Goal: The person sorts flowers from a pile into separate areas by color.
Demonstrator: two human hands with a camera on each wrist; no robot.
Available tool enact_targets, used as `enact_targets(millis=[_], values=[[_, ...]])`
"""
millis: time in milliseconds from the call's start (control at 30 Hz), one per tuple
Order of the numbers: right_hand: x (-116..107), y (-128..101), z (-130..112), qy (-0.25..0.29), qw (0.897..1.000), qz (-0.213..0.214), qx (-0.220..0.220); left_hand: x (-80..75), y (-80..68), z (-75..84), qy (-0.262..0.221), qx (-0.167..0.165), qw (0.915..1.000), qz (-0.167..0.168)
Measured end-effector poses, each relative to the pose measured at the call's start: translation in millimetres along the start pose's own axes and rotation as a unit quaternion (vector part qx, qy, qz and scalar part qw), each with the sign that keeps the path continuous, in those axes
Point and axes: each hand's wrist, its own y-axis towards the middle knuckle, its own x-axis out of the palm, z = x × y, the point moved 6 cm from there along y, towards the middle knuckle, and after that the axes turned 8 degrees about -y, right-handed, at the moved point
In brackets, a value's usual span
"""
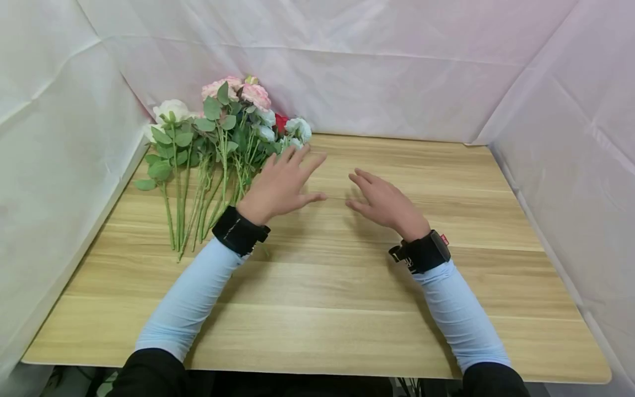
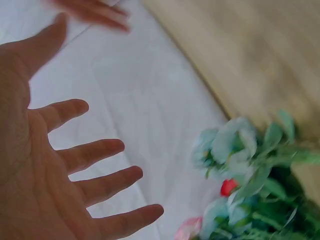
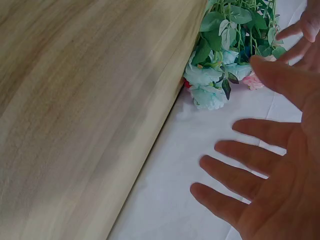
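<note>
My left hand (image 1: 279, 186) is held above the table, fingers spread and holding nothing, just right of a pile of artificial flowers. Across from it, my right hand (image 1: 386, 203) hovers with its fingers extended, also holding nothing. The flowers lie with their heads toward the back: white roses (image 1: 171, 110) on the left, pink blooms (image 1: 256, 96) in the middle, light blue ones (image 1: 298, 129) on the right. A red bloom (image 1: 281, 122) peeks out between them. Long green stems (image 1: 179, 220) point toward the front; my left hand and forearm hide some of them.
The wood-grain table (image 1: 317, 320) is bordered by white cloth (image 1: 377, 88) at the back and on both sides. Black bands (image 1: 237, 231) circle both wrists. Some dark, thin objects (image 1: 409, 386) show below the table's front edge.
</note>
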Motion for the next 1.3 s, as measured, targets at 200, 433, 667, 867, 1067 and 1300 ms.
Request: enact_targets(millis=[200, 433, 667, 867, 1067, 1300], values=[[0, -2, -2, 0.0, 1.0, 0.005, -0.002, -30.3, -6.9, -24.8, -0.025, -0.027, 0.9977, 0.057], [1, -2, -2, 0.003, 1.0, 0.009, -0.003, -58.7, -24.0, -82.3, -0.079, -0.116, 0.978, 0.155], [0, 1, -2, 0.005, 1.0, 0.015, -0.002, -72.3, -45.3, -129.3, -0.059, -0.222, 0.948, 0.221], [2, 2, -1, 0.008, 1.0, 0.015, 0.001, -66.7, -55.5, -147.9, -0.052, -0.307, 0.9338, 0.177], [4, 3, 1, 0.006, 1.0, 0.018, 0.004, -54.5, -53.9, -153.4, -0.082, -0.322, 0.9358, 0.116], [7, 6, 2, 0.003, 1.0, 0.017, 0.001, -56.5, -48.6, -150.3, -0.107, -0.272, 0.9438, 0.154]])
